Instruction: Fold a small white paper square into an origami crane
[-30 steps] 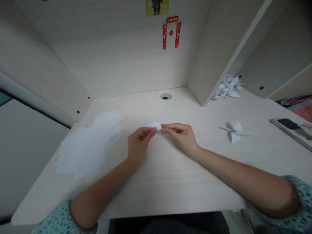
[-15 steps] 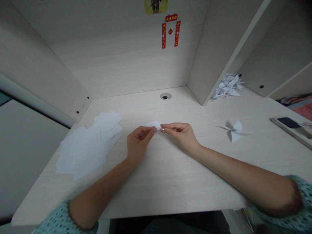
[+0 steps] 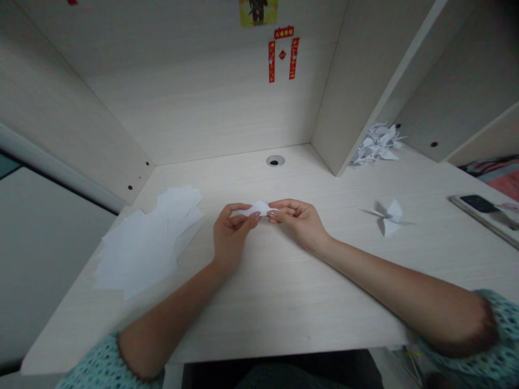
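Observation:
A small piece of folded white paper (image 3: 259,207) is held between my two hands above the middle of the desk. My left hand (image 3: 233,229) pinches its left side between thumb and fingers. On the right side, the thumb and fingertips of my right hand (image 3: 298,219) grip the same paper. The fingers partly cover the folds, so its full shape is hidden. To the left lies a spread of white paper sheets (image 3: 141,248). A folded paper crane-like figure (image 3: 391,218) stands right of my right hand.
A heap of folded white paper pieces (image 3: 378,145) sits behind the upright panel (image 3: 360,81). At the far right lies a phone (image 3: 480,204) on a flat pale object. A round cable hole (image 3: 275,160) is at the back of the desk (image 3: 259,302).
My left fingers have spread a little apart on the paper, and more of the paper shows between the hands. Both hands stay in nearly the same place.

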### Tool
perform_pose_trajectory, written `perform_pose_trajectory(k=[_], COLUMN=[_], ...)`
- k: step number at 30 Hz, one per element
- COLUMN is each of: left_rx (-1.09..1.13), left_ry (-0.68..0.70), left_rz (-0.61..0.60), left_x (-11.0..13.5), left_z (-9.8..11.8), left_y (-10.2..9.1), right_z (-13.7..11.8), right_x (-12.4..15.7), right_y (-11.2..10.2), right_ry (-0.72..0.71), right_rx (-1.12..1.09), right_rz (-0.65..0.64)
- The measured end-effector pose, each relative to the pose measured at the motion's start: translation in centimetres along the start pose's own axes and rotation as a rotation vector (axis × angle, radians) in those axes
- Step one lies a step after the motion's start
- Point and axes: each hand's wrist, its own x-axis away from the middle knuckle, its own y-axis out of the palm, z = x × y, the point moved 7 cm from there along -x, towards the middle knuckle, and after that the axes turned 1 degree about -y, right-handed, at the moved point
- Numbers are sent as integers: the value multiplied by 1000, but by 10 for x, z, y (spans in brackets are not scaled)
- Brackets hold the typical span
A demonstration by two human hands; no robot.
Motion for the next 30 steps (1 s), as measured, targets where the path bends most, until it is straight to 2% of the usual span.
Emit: perform_pose_trajectory(k=[7,14,22,30], left_rx=[78,24,19,43], left_ry=[-42,8,55,-26], left_rz=[14,38,-15,-4], left_x=[-3,-2,5,0], left_z=[-1,3,9,1], left_y=[0,-5,7,4], right_z=[4,0,3,-1], right_x=[-2,1,7,4], right_y=[0,6,6,3], right_ry=[68,65,23,1], right_rx=[-45,-60,53,123], right_rz=[-38,-118,-16,-22])
